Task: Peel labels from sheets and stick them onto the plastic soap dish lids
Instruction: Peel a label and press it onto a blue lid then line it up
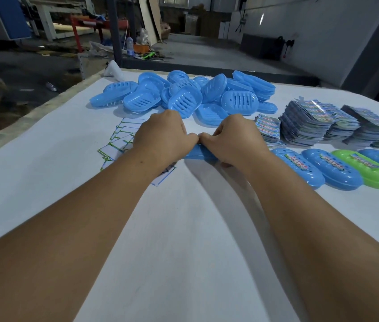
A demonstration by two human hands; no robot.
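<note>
My two bare forearms reach out over the white table (184,228) toward twelve o'clock, and my hands meet at the middle of it. My left hand (165,138) and my right hand (232,140) are both curled down, fingers bent and thumbs touching tip to tip, pressing on a blue soap dish lid (199,154) that lies flat under them; only its near edge shows between my wrists, and I cannot tell whether a label sits under my fingers. At about ten o'clock from my left hand, partly under my wrist, lie the peeled backing sheets (120,138), white with green borders. At three o'clock runs a row of labelled lids (309,170), blue ones with one green lid (374,175) among them, each with a colourful strip on top. Just beyond that row, at two o'clock, stand the stacks of label sheets (311,122). Farther off at twelve o'clock is a heap of blue soap dish parts (184,96), many slotted. Beyond the table edge lies a dim workshop floor.
</note>
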